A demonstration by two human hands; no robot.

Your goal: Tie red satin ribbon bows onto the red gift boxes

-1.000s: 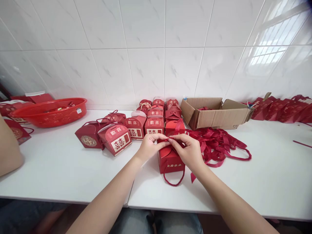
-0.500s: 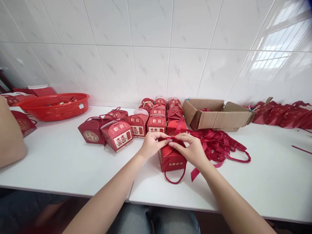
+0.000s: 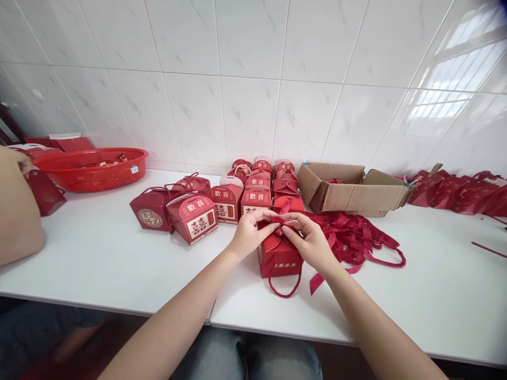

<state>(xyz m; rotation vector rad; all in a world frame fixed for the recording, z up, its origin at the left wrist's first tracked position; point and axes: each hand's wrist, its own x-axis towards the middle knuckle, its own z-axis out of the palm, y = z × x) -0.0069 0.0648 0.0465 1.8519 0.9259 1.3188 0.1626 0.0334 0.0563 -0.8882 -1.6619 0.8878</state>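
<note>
Both the left hand [image 3: 251, 232] and the right hand [image 3: 311, 241] clamp thumb and fingers on a red ribbon [image 3: 282, 221] atop a red box [image 3: 279, 265], just below the frame's centre. Loose ribbons [image 3: 352, 240] lie tangled right of centre, in front of a cardboard carton [image 3: 352, 198] near the tiled wall [image 3: 253, 111].

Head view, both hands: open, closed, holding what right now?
Left hand: closed, pinching the red ribbon on top of the red box.
Right hand: closed, pinching the same ribbon from the other side.
</note>
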